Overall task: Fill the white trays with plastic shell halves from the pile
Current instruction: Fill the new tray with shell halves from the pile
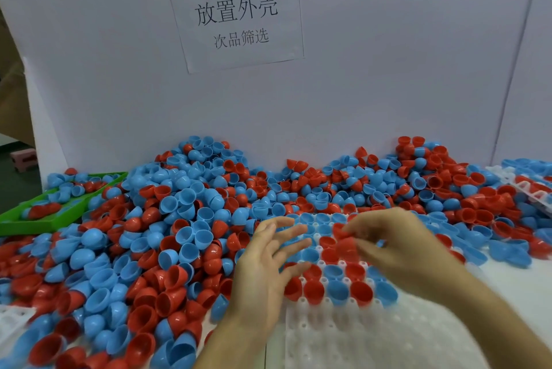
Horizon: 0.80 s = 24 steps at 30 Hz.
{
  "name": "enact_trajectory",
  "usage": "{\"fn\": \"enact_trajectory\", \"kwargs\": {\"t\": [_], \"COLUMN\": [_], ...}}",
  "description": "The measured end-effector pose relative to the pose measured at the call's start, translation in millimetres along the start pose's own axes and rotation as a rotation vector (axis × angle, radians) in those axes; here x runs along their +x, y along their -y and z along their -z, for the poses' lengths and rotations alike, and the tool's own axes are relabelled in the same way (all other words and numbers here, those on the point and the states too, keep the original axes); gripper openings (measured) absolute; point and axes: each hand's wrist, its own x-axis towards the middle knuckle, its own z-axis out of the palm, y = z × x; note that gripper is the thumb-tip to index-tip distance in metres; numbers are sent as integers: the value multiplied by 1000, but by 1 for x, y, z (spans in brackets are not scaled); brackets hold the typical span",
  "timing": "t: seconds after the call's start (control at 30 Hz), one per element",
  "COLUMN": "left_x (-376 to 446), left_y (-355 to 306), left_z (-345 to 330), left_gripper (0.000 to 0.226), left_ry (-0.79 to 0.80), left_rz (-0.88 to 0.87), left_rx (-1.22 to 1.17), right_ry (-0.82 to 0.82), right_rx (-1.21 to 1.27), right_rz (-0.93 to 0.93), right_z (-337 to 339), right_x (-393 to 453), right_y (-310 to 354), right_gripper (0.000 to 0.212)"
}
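Observation:
A big pile of red and blue plastic shell halves [185,219] covers the table from left to right. In front of me lies a white tray [343,335] with round pockets; its far rows hold red and blue halves, its near rows show bare pockets. My left hand [268,273] hovers over the tray's left edge with fingers spread and nothing in it. My right hand [397,246] is over the tray's far right part, its fingertips pinching a red shell half [339,231]. Both hands are motion-blurred.
A green tray [33,222] with some halves sits at the far left. Another white tray [519,186] holding halves lies at the far right, and a white tray corner [12,321] at the near left. A white board with a paper sign [236,13] stands behind the pile.

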Motion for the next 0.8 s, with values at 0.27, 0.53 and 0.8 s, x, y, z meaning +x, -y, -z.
{"fn": "enact_trajectory", "kwargs": {"t": [0.27,0.53,0.8], "left_x": [6,7,6], "left_y": [1,5,5], "left_z": [7,9,8], "left_gripper": [45,38,31], "left_ry": [-55,-85,-117], "left_rz": [-13,-26,-57], "left_rx": [-27,29,114], "right_ry": [213,276,233], "right_rx": [-528,-550,-449], "right_rz": [-249,-308,-245], "right_z": [45,19,28], "right_x": [-6,-13,-16], "right_y": [-53,-67,-76], "right_gripper": [17,12,20]}}
